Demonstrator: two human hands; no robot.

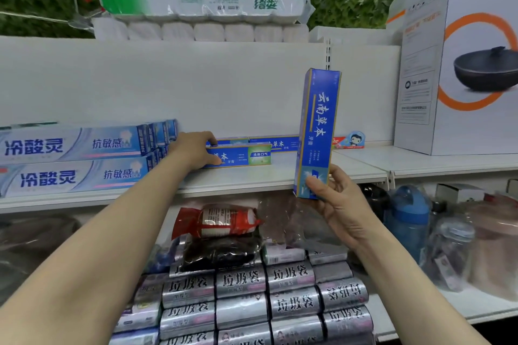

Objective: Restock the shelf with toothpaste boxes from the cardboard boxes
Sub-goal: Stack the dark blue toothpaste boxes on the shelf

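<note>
The left hand (196, 151) reaches onto the shelf (252, 179), its fingers (211, 162) curled around the end of a blue toothpaste box (241, 156) lying flat on the shelf's middle. Just in front of the shelf's edge, the right hand (336, 199) pinches the bottom of an upright toothpaste box (318, 126) between thumb and fingers. Pale toothpaste boxes (73, 159) are stacked on the shelf's left end, and silver rolls (266, 297) sit below the shelf.
</note>
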